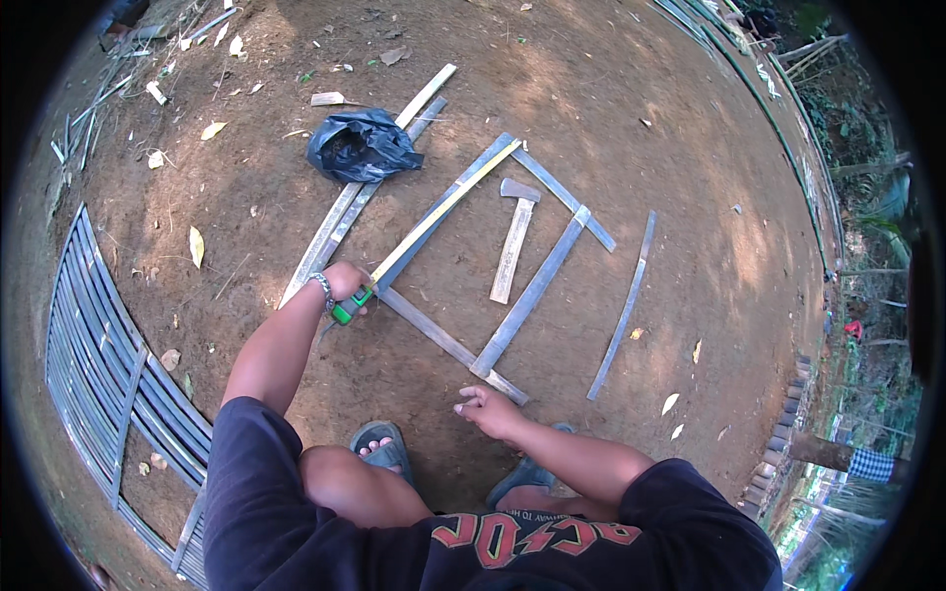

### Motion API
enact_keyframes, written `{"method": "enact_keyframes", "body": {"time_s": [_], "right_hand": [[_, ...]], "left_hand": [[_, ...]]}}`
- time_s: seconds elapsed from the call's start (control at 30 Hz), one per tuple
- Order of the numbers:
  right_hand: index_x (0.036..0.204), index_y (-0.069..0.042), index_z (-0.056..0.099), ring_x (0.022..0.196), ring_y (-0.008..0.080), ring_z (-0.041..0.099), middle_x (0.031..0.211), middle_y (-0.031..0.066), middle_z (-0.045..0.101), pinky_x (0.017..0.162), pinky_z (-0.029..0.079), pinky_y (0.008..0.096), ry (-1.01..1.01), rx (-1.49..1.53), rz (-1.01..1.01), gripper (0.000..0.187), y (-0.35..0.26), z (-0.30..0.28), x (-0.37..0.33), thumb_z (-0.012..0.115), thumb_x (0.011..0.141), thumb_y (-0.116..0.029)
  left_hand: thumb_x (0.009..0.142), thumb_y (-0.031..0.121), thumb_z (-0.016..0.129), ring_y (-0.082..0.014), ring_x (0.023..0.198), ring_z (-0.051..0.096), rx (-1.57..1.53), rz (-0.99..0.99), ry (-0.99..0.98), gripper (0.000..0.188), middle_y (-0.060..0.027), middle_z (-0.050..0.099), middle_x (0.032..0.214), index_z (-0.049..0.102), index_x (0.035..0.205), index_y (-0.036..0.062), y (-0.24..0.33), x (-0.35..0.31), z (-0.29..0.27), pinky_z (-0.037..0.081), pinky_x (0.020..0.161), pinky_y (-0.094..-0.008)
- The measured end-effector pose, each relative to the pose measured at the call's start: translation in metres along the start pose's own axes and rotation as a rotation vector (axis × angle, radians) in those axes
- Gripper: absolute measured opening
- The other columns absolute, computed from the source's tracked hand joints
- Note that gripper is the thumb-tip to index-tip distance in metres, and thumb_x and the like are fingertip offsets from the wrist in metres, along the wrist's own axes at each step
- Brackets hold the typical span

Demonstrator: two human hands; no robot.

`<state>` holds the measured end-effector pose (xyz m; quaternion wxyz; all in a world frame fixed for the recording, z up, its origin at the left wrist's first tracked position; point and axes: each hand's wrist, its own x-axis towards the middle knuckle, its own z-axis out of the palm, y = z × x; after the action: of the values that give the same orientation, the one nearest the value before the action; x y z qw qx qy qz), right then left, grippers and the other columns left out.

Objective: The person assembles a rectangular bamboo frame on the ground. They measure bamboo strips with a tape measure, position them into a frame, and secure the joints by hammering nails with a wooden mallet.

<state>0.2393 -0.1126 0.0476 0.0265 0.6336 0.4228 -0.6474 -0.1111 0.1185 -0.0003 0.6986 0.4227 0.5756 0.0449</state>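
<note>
Partly hidden green-and-black tape measure (352, 305) clamped in left hand (345, 282), yellow blade (443, 213) along four-sided grey strip frame (532, 295), right hand (493, 413) fingers apart, black plastic bag (365, 146) covering long strips (325, 236), brown dirt ground (719, 305).

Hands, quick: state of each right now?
Left hand: closed on the green-and-black tape measure, its yellow blade pulled out.
Right hand: loosely open, nothing visible in it.

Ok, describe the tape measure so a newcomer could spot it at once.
Find the four-slat frame on the brown soil. At its near left corner, the left hand holds the tape measure, its yellow blade stretched along the left slat. Its green case stands out from the grey slats and black plastic bag.
</note>
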Motion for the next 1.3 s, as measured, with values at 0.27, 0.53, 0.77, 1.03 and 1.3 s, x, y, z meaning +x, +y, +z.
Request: {"method": "enact_keyframes", "body": {"time_s": [0.27,0.53,0.77,1.03,1.3], "right_hand": [[0.141,0.001,0.054,0.097,0.0198,0.07,0.108,0.0121,0.075,0.088,0.053,0.0333,0.025,0.007,-0.025,0.063,0.004,-0.007,0.007,0.074,0.093,-0.034],[0.141,0.002,0.054,0.094,0.0188,0.069,0.106,0.0109,0.074,0.087,0.052,0.0333,0.017,0.027,-0.047,0.062,0.012,-0.004,0.009,0.073,0.094,-0.035],[0.141,0.002,0.053,0.089,0.0139,0.065,0.101,0.0088,0.072,0.082,0.051,0.0301,0.01,0.084,-0.005,0.058,0.002,-0.012,0.004,0.072,0.096,-0.028],[0.14,0.003,0.052,0.087,0.0126,0.063,0.098,0.0059,0.071,0.081,0.05,0.0294,0.016,0.158,0.001,0.056,0.002,-0.009,0.002,0.072,0.096,-0.025],[0.14,0.003,0.053,0.094,0.0162,0.066,0.105,0.0101,0.073,0.087,0.051,0.0314,0.009,0.112,-0.005,0.055,-0.009,-0.007,0.006,0.071,0.096,-0.025]], "left_hand": [[0.098,0.012,0.054,-0.0307,0.07,0.076,-0.047,-0.015,0.021,0.026,-0.0153,0.07,0.094,0.073,0.101,-0.0068,-0.005,-0.004,0.004,0.063,0.061,-0.0376],[0.101,0.016,0.055,-0.0286,0.071,0.077,0.043,-0.017,0.031,0.028,-0.0152,0.071,0.095,0.074,0.105,-0.0044,-0.016,0.0,0.006,0.062,0.06,-0.0362],[0.103,0.021,0.055,-0.0257,0.074,0.077,0.033,-0.061,0.0,0.03,-0.0119,0.072,0.097,0.072,0.108,-0.0026,-0.03,-0.01,0.011,0.062,0.065,-0.0365],[0.102,0.018,0.053,-0.022,0.078,0.077,0.111,-0.015,0.019,0.028,-0.01,0.075,0.105,0.071,0.111,-0.0026,-0.049,-0.009,0.019,0.061,0.068,-0.0334],[0.101,0.021,0.056,-0.0216,0.074,0.076,0.269,0.034,0.046,0.028,-0.0094,0.075,0.096,0.073,0.109,0.0003,-0.062,0.002,0.017,0.059,0.069,-0.0341]]}}
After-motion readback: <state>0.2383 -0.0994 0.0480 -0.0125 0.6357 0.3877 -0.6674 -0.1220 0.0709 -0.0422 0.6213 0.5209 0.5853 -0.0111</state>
